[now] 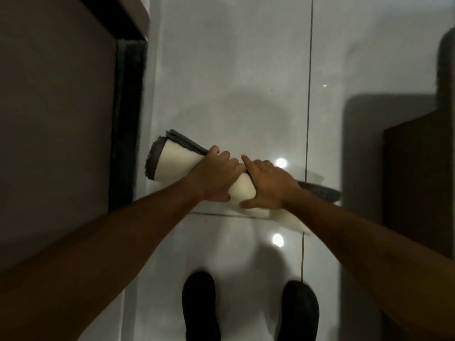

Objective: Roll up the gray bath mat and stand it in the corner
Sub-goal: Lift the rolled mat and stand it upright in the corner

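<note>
The bath mat [174,161] is rolled into a loose tube, cream backing outward with gray pile showing at its edges, and lies slanted across the glossy floor. My left hand [214,174] wraps over the middle of the roll. Right beside it, my right hand [268,185] presses down on the roll with fingers spread and thumb underneath. The roll's left end flares wide open; its right end is flatter, partly hidden by my right forearm, with gray fringe sticking out past the wrist.
A dark wall or door panel [56,119] with a dark frame [126,119] runs along the left. Dark furniture [418,173] stands at the right. My two dark shoes [199,306] stand on the white tile floor [234,82] below the roll.
</note>
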The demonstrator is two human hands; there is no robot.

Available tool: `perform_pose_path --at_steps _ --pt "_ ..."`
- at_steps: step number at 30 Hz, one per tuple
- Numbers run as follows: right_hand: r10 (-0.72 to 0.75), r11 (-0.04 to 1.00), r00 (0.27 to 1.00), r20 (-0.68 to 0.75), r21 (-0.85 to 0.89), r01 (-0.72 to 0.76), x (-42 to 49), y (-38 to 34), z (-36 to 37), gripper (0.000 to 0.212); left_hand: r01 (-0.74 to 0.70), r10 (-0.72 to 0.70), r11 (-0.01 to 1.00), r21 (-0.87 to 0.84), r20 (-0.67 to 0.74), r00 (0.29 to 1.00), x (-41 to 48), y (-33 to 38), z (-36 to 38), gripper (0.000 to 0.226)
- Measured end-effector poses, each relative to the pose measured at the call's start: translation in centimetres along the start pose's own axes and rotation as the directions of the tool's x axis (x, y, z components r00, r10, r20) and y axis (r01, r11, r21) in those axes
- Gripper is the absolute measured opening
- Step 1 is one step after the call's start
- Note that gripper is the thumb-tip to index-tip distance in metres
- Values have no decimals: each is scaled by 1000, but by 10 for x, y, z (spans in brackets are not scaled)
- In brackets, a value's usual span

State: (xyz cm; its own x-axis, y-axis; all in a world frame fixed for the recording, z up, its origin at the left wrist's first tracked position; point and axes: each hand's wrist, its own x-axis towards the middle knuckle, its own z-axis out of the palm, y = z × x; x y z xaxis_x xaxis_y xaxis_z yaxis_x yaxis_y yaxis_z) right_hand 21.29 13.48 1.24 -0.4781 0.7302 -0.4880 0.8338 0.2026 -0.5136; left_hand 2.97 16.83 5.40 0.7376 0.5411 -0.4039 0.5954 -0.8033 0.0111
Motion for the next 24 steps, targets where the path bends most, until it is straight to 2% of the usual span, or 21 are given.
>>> perform_pose_path --at_steps 2,3,4,5,6,7,8,9,10,11,12,13,14,16,18,21,24 --pt "8 998 1000 -30 55 -6 -4 -11 -57 123 -5 13 996 91 -88 996 4 -19 -60 59" --pt "8 995 999 -32 102 -5 -5 -13 -78 121 39 -23 994 100 -161 987 3 -25 -80 65" --pt "9 990 999 -50 145 -2 -3 -17 -114 119 128 -103 988 90 -241 965 2 -37 -109 74" --pt "25 982 998 -63 190 -12 -2 -19 -146 115 242 -216 970 32 -345 913 0 -44 -131 87" --pt "39 971 996 -81 238 -19 2 -18 -177 110 374 -373 923 -87 -439 817 -2 -53 -149 97" --pt "53 958 994 -97 284 -24 6 -19 -202 106 491 -572 819 -298 -488 659 -6 -59 -162 103" --pt "59 946 991 -124 324 -15 20 -21 -240 102 514 -777 628 -584 -432 458 -6 -80 -183 107" --pt "74 926 989 -131 377 -20 25 -20 -261 100 384 -925 323 -865 -204 320 -5 -90 -195 110" --pt "86 904 988 -130 426 -23 39 -20 -286 99 153 -942 -65 -986 112 316 3 -109 -209 114" --pt "90 888 990 -108 459 -31 53 -21 -309 98 -20 -844 -354 -935 310 438 12 -130 -216 114" --pt "87 875 992 -95 483 -30 68 -20 -328 98 -114 -720 -533 -838 379 582 24 -150 -223 107" --pt "79 868 993 -82 496 -28 84 -19 -348 97 -152 -626 -614 -775 360 692 37 -172 -229 93" --pt "62 857 995 -75 515 -15 100 -21 -369 96 -162 -584 -615 -772 308 751 55 -194 -239 76" --pt "49 810 998 -45 586 -13 137 -21 -411 91 -169 -561 -588 -791 249 790 87 -241 -258 54" --pt "19 736 998 -65 677 30 164 -26 -450 81 -144 -564 -528 -837 220 796 107 -280 -282 53" --pt "87 629 990 -107 777 29 209 -34 -508 91 -131 -586 -459 -879 189 788 132 -335 -313 56" --pt "109 605 983 -149 794 53 251 -33 -556 92 -149 -575 -421 -895 136 806 155 -382 -339 44"
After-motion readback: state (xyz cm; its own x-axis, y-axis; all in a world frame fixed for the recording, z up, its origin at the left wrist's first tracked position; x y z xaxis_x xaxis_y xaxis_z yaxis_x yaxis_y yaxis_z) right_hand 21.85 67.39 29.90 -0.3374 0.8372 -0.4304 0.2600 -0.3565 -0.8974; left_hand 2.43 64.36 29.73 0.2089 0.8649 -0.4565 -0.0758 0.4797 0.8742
